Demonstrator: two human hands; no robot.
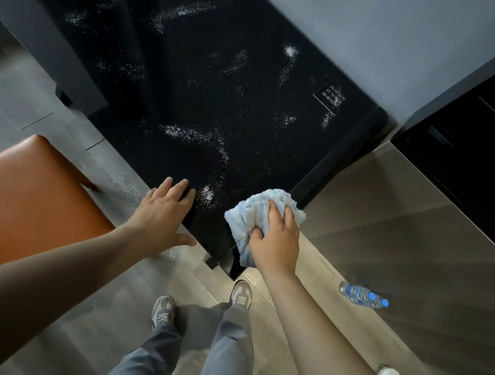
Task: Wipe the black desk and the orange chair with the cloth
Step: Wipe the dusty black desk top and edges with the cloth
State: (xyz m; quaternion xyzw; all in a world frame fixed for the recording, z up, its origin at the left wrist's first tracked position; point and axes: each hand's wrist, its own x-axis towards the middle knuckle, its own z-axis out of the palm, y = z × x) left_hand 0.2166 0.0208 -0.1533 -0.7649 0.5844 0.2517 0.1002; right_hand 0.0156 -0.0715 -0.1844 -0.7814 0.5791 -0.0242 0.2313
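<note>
Counter [189,93] black, white speckled streaks scattered across it. Cloth [249,215] pale blue, whitish ribs, at counter's 5 o'clock. Chair [21,190] orange-tan, plain, 9 o'clock. Floor [94,308] grey wood-grain planks. Bottle [362,295] clear, blue cap and label, 4 o'clock. Trousers [225,356] grey; shoes [163,311] grey, white stripes

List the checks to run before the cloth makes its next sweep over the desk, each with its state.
1. Grip: right hand holds the blue cloth: ok.
2. Contact: cloth lies on the black desk's near corner: ok.
3. Sweep path: left hand rests flat on the desk edge, beside the nearest white powder: not ok.
4. Desk clean: powder scattered across it: not ok.
5. Orange chair wiped: cannot tell.
6. Water bottle on the floor, apart from the feet: ok.
</note>
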